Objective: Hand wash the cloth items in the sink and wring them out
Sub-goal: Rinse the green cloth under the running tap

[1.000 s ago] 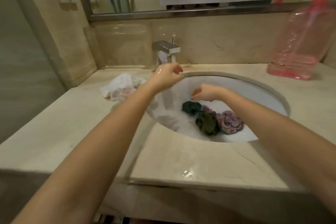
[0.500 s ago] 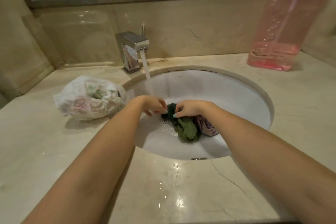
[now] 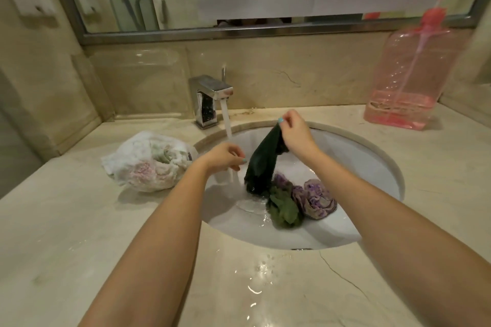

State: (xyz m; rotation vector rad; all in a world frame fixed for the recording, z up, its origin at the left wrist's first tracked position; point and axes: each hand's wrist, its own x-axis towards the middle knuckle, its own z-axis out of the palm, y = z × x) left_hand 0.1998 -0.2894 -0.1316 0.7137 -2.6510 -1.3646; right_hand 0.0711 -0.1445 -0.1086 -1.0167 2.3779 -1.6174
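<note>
My right hand (image 3: 293, 132) pinches the top of a dark green cloth (image 3: 261, 164) and holds it hanging over the white sink (image 3: 353, 156); its lower end touches the basin. My left hand (image 3: 225, 158) hovers just left of the cloth under the running water, fingers loosely curled, holding nothing. An olive green cloth (image 3: 284, 210) and a purple patterned cloth (image 3: 316, 199) lie bunched in the bottom of the sink.
The chrome faucet (image 3: 210, 99) runs a stream into the sink. A white plastic bag of cloths (image 3: 148, 162) lies on the marble counter at left. A pink pump bottle (image 3: 414, 66) stands at back right. The counter in front is wet.
My right hand has lifted the dark green cloth up out of the pile in the sink. My left hand has let go and stays under the water stream.
</note>
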